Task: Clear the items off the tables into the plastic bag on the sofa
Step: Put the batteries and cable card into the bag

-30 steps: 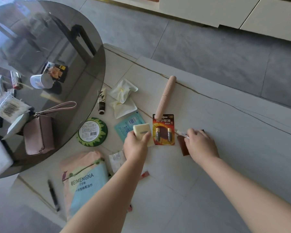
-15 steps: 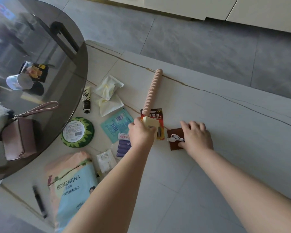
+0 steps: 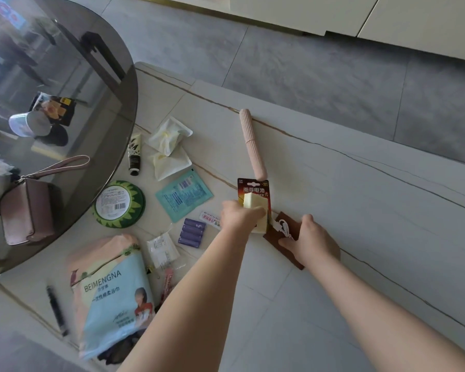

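white marble table [image 3: 360, 210] | grey floor [image 3: 333, 63] beyond | left hand [image 3: 238, 217] gripping yellow pad [image 3: 254, 204] | right hand [image 3: 310, 241] pinching brown card [image 3: 285, 248] beside battery pack [image 3: 254, 187]

A single head-worn wide-angle view looks forward and steeply down onto the pale stone-look low table [image 3: 333, 210], close enough that both bare forearms reach in from the bottom edge — straight lines bow toward the frame's borders. The round smoked-glass table [image 3: 65, 103] fills the upper left, grey tiled floor [image 3: 333, 76] and cream cabinet fronts [image 3: 387, 14] run along the top — the far side.
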Demonstrator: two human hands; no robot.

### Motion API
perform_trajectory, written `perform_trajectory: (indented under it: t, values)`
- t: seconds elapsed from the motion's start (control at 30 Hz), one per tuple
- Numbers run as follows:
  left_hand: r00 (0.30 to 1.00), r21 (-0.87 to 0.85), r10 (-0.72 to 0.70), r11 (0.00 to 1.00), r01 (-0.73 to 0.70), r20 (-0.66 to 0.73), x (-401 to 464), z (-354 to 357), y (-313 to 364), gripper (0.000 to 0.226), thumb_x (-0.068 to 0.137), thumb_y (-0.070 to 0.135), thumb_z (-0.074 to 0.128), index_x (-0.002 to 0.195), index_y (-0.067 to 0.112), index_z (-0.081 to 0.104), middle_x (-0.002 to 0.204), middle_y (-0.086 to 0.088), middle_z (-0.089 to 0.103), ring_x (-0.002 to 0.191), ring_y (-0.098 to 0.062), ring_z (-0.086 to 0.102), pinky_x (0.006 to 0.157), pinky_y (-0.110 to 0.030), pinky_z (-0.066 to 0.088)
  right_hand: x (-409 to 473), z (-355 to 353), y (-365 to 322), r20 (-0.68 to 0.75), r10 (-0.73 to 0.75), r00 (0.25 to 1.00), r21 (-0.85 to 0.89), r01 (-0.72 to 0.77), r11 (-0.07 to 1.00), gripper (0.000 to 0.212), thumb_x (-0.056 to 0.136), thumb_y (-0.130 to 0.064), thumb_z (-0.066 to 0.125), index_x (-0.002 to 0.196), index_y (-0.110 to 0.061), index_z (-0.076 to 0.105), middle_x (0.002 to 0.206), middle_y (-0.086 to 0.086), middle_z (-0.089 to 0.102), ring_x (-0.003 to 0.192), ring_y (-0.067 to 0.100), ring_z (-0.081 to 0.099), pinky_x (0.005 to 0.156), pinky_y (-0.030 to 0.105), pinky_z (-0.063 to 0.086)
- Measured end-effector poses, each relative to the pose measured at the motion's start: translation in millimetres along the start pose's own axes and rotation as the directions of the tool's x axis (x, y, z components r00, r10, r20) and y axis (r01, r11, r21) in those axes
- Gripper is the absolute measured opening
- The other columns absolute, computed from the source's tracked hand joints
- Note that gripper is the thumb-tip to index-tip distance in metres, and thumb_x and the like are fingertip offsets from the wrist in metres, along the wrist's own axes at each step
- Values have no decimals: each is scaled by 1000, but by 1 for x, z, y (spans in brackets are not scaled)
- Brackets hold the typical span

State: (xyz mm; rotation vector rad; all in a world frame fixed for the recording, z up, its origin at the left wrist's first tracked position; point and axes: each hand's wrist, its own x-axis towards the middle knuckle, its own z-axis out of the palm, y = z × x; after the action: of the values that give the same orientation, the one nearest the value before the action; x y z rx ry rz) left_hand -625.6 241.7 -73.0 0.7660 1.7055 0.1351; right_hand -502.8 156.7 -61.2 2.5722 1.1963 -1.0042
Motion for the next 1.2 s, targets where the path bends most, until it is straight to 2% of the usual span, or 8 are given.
perform_trajectory:
  t: [0.07, 0.13, 0.3, 0.4, 0.53, 0.73, 0.87, 1.2]
  values:
    - [1000, -86, -2, 996, 3, 15, -12, 0, -4, 55, 73, 17, 77, 115, 13, 41, 92, -3, 54, 76, -14, 54, 52, -22, 43, -6, -4, 5, 63, 19, 998, 116, -26, 993, 41, 80, -41, 68, 104, -15, 49, 107, 6, 63, 99, 28, 60, 69, 30, 41]
    - [1000, -116, 14, 993, -12, 22, -26, -5, -10, 53, 74, 15, 76, 112, 18, 38, 92, -1, 52, 74, -10, 51, 50, -21, 40, -13, -9, 10, 110, -13, 994, 251, -15, 968, 35, 79, -35, 69, 105, -16, 57, 103, 5, 65, 92, 25, 59, 68, 29, 40]
    - [999, -235, 19, 972, -26, -30, -75, -39, -20, 45, 79, 17, 72, 114, 20, 44, 91, 2, 55, 80, -11, 53, 56, -22, 45, -50, -31, 12, 224, -101, 969, 538, -36, 842, 33, 78, -16, 73, 108, -21, 58, 82, -9, 59, 76, 14, 60, 65, 25, 43]
    - [999, -339, -17, 941, 2, -41, -117, -67, -24, 48, 81, 17, 69, 121, 19, 43, 105, -5, 57, 95, -19, 57, 68, -29, 53, -88, -47, 5, 279, -159, 947, 617, -50, 785, 36, 78, -5, 69, 111, -17, 60, 80, -9, 59, 69, 8, 57, 61, 21, 44]
    - [996, -383, -34, 924, 2, -76, -176, -105, -33, 52, 83, 14, 66, 127, 19, 40, 116, -10, 55, 106, -27, 55, 79, -37, 53, -143, -66, -5, 336, -235, 912, 657, -49, 752, 38, 80, 3, 64, 116, -11, 59, 87, 1, 63, 73, 12, 57, 61, 19, 44]
    - [988, -410, -53, 912, -11, -144, -278, -155, -50, 46, 82, 13, 64, 120, 21, 39, 105, -9, 55, 95, -25, 56, 72, -38, 53, -225, -101, -27, 327, -319, 890, 700, -2, 714, 43, 80, 11, 59, 118, -8, 60, 93, 8, 64, 77, 17, 57, 64, 24, 45]
    - [986, -513, -67, 858, -21, -153, -342, -185, -72, 42, 80, 8, 65, 114, 20, 44, 106, -11, 57, 98, -27, 57, 90, -46, 52, -278, -114, -48, 355, -358, 864, 697, 11, 717, 43, 82, 8, 59, 121, -9, 58, 98, 11, 63, 78, 20, 58, 63, 27, 48]
    - [949, -712, -71, 678, -181, -308, -483, -287, -161, 56, 78, -1, 63, 127, 13, 42, 117, -16, 59, 108, -34, 59, 96, -54, 48, -427, -101, -136, 471, -549, 691, 643, 157, 749, 52, 82, 15, 54, 129, -5, 47, 96, 11, 62, 79, 25, 63, 56, 29, 55]
